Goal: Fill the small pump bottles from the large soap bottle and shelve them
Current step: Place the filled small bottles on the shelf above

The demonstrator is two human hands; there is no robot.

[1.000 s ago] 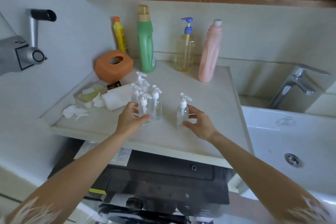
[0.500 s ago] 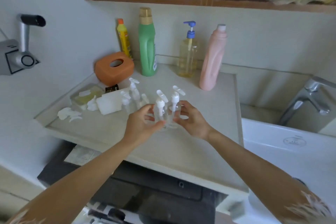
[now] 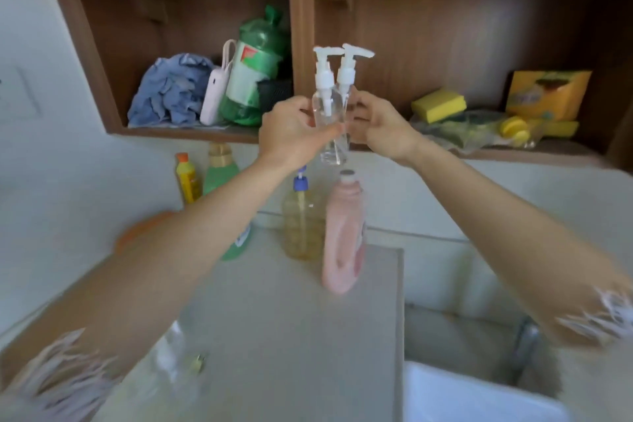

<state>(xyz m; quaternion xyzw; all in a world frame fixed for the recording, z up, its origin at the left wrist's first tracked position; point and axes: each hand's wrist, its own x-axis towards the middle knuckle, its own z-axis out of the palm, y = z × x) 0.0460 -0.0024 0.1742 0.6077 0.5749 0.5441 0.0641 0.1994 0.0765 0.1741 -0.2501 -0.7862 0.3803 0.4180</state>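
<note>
Two small clear pump bottles (image 3: 330, 110) with white pumps are held upright side by side, raised in front of the brown wall shelf (image 3: 301, 27). My left hand (image 3: 294, 134) grips the left one and my right hand (image 3: 376, 127) grips the right one. They hang level with the shelf's middle divider. Below them on the counter stands the large yellow soap bottle (image 3: 303, 219) with a blue pump. Blurred clear bottles (image 3: 171, 356) remain low on the counter beside my left forearm.
The left shelf bay holds a blue cloth (image 3: 171, 89), a white item and a green bottle (image 3: 253, 79). The right bay holds yellow sponges (image 3: 440, 104) and a yellow box (image 3: 548, 92). A pink bottle (image 3: 344, 233), green bottle and small yellow bottle (image 3: 186, 176) stand on the counter (image 3: 291, 336). A white sink (image 3: 479, 397) lies right.
Both hands closed on a small pump bottle each, brought them together and lifted them from the counter up to shelf height. The view tilted upward.
</note>
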